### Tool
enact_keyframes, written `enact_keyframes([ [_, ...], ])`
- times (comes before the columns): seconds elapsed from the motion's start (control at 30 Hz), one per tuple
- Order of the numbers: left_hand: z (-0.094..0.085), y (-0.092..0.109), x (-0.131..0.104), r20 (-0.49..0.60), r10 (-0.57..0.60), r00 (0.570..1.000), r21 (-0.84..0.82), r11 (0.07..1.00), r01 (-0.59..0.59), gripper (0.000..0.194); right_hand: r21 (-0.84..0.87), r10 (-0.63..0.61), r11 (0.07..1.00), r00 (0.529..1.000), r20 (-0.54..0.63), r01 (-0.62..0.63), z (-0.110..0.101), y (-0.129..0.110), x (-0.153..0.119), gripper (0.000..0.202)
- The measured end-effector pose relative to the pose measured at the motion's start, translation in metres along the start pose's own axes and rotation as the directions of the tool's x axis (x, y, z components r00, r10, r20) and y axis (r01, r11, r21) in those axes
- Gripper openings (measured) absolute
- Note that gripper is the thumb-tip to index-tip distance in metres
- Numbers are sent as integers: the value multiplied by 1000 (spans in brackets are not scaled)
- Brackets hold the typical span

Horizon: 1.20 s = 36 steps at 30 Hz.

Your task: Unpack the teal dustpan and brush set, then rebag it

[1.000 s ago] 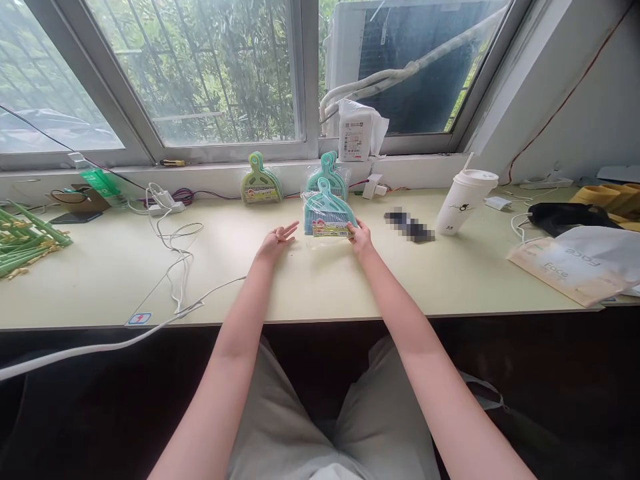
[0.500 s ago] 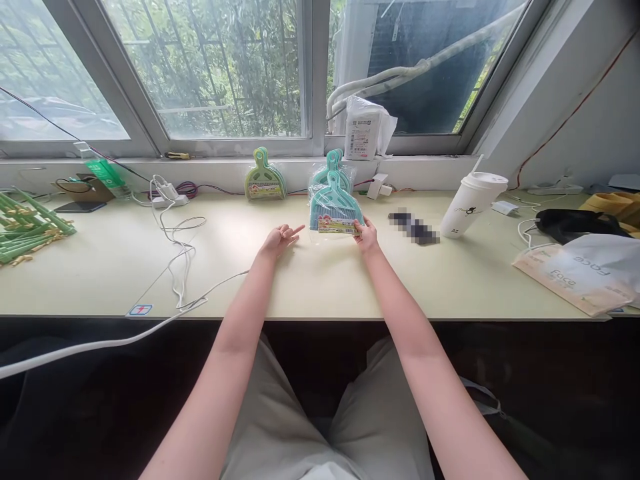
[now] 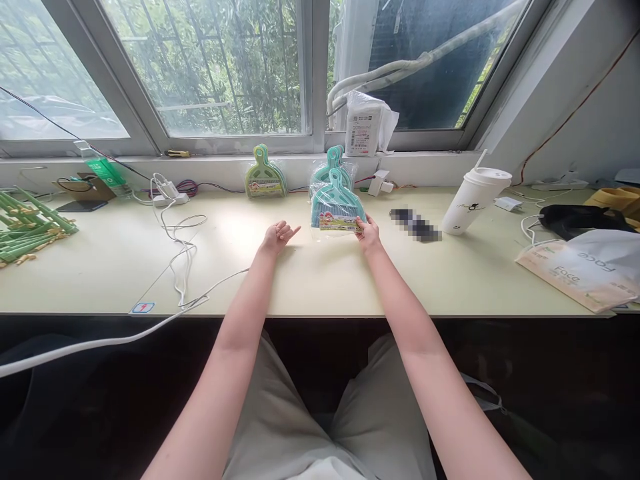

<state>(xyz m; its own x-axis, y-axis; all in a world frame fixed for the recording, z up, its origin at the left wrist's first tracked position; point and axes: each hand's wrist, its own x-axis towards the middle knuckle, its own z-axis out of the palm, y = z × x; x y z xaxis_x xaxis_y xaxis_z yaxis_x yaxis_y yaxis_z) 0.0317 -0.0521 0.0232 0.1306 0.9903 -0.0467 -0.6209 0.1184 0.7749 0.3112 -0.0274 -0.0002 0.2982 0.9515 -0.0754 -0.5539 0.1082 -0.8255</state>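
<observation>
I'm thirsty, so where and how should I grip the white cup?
Probably around the white cup, midway up, from the near side: that face is unblocked, it tapers downward, and the straw sticks up through the lid.

A plastic-wrapped teal dustpan-and-brush set leans handle-up in the right hand.

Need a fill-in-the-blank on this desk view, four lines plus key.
The right hand grips a ____ dustpan set.
The yellow-green set stands to the ____ of the gripped one.
The left hand holds ____.
The white cup has a ____ sticking out of its lid.
Missing: teal; left; nothing; straw.
</observation>
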Motion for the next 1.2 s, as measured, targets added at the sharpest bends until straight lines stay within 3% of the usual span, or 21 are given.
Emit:
enact_keyframes([
  [0.13, 0, 1, -1, 29, 40, 999, -20, 999, -39, 44, -13, -9, 1000, 1000, 3, 9, -1, 1, 0, 44],
  [0.33, -2, 7, 0, 1, 10, 1000, 20, 1000, -10, 43, -33, -13, 999, 1000, 9, 14, -1, 1, 0, 44],
  [0.73, -5, 9, 1, -42, 73, 996, 10, 997, -72, 43, -73, 4, 997, 1000, -9, -5, -1, -2, 0, 49],
  [1.2, -5, 9, 0, 7, 44, 999, -117, 992, -43, 43, -66, 9, 998, 999, -37, -11, 0, -2, -3, 46],
])
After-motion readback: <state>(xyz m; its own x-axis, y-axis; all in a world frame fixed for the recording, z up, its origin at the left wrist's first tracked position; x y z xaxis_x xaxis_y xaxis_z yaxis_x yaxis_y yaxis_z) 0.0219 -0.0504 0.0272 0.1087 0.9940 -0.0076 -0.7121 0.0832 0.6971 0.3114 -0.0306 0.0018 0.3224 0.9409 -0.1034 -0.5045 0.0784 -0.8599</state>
